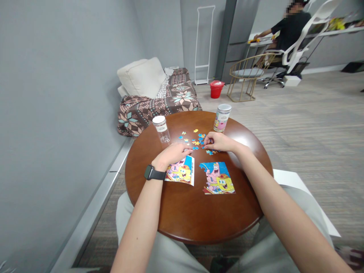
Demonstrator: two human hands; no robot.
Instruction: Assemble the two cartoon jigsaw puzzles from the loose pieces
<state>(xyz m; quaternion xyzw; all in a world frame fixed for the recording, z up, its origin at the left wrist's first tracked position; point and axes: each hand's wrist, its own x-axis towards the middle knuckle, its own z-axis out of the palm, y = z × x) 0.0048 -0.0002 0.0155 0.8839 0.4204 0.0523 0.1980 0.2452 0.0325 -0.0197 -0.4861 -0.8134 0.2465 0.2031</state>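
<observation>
Loose jigsaw pieces [196, 143], blue and yellow, lie scattered on the round brown table [190, 216]. My left hand [174, 152], with a black watch on its wrist, rests at their near left edge, fingers stretched out and fingertips by a blue piece. On the pile's right side, my right hand [218, 141] has its fingers curled in a pinch at a puzzle piece, which they mostly hide. A printed cartoon picture sheet [182, 174] lies partly under my left hand. To its right is a partly joined jigsaw puzzle [219, 180] with an uneven left edge.
A clear jar with a white lid [161, 129] stands at the table's back left. A printed jar with a silvery lid [222, 118] stands at the back right. Beyond are a covered sofa [182, 93], red bin [216, 89], gold-framed chair [247, 77] and a seated person [292, 28].
</observation>
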